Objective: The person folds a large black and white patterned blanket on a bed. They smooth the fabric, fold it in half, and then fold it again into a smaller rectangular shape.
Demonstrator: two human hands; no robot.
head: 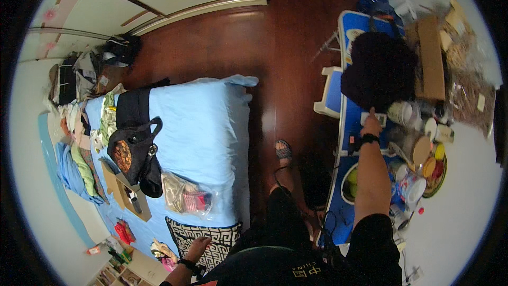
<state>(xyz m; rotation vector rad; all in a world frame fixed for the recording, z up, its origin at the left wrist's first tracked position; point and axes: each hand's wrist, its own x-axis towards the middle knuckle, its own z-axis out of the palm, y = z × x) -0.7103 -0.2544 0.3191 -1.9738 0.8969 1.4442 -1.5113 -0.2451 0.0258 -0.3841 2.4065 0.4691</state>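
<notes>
My right hand (370,123) reaches over the blue folding table, one finger stretched towards the lower edge of a dark cloth-like bundle (379,71). Beneath that hand lies a small white device (381,120), partly covered by it; whether I grip it is hidden. Clear jars (400,113) stand just right of the fingers. Low on the left, my left hand (199,247) hangs with loosely bent fingers and holds nothing visible. Below it is a black-and-cream patterned cloth (222,236) at the bed's edge.
Jars, lids and a round bowl (349,182) crowd the blue table (351,127). A cardboard box (430,59) stands by the wall. A blue-topped stool (332,91) juts out beside the table. On the bed (190,119) are a black bag (137,155) and an open carton (127,194).
</notes>
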